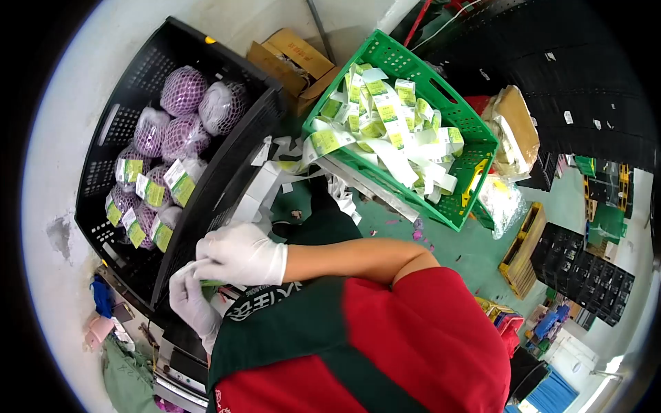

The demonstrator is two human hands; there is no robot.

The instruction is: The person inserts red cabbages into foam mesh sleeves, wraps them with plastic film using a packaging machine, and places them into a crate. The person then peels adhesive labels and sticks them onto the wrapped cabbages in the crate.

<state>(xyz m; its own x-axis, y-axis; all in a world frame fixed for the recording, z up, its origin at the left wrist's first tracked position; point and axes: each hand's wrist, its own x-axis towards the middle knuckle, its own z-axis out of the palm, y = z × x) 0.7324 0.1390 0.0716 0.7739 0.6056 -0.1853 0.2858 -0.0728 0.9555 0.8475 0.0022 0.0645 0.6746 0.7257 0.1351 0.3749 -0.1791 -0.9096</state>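
Observation:
My right hand, in a white glove, reaches in from the right with its fingers bent together. Just below it, my left hand, also gloved, has its fingers closed and meets the right fingertips. A small green edge shows beneath the right hand; what the fingers hold is mostly hidden. Both hands are beside the near wall of a black crate. Inside that crate lie several purple-white netted bundles, the lower ones with green-and-white labels.
A green crate holds a heap of label strips. Behind stands an open cardboard box. Loose backing paper hangs between the crates. At right are a wooden pallet and stacked black crates.

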